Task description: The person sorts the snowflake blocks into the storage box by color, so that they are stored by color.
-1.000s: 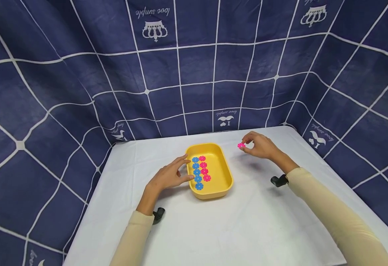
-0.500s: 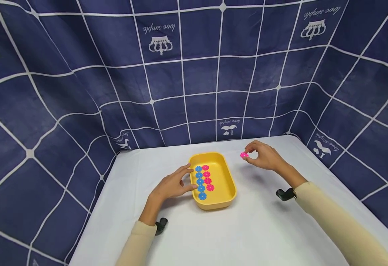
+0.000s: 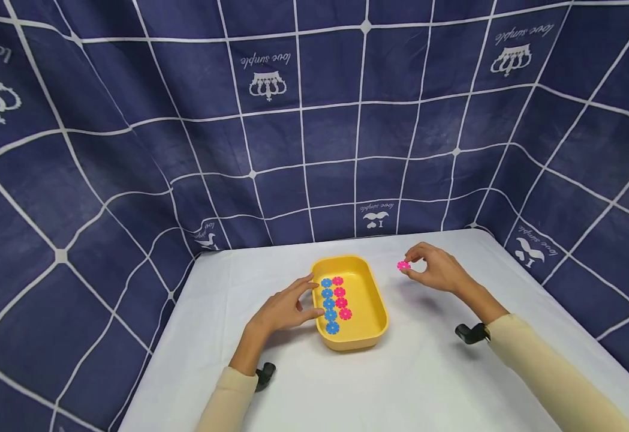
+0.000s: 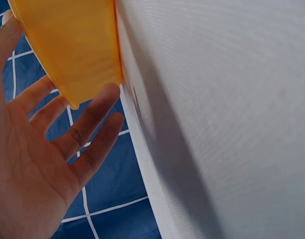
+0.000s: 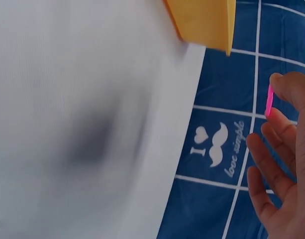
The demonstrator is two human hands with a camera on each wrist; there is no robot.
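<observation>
My right hand (image 3: 437,270) pinches a pink snowflake disc (image 3: 403,266) between thumb and index finger, above the table to the right of the yellow tray (image 3: 363,306). The right wrist view shows this disc (image 5: 269,101) edge-on, the other fingers loosely bent. Along the tray's left rim, my left hand (image 3: 282,307) lies with fingers spread and relaxed, thumb and fingertips at the edge. The left wrist view has that hand (image 4: 43,144) beside the tray wall (image 4: 75,50). Inside the tray, several blue discs (image 3: 328,304) form a column, with a column of several pink discs (image 3: 341,303) alongside.
A white cloth (image 3: 325,390) covers the table under the tray. Dark blue curtains (image 3: 330,138) with white lines hang behind and at both sides. Black wrist mounts (image 3: 472,333) stick out below each wrist.
The head view has tilted up, so everything sits lower in the picture. Both hands keep about the same place relative to the tray, the pink disc still pinched on the right.
</observation>
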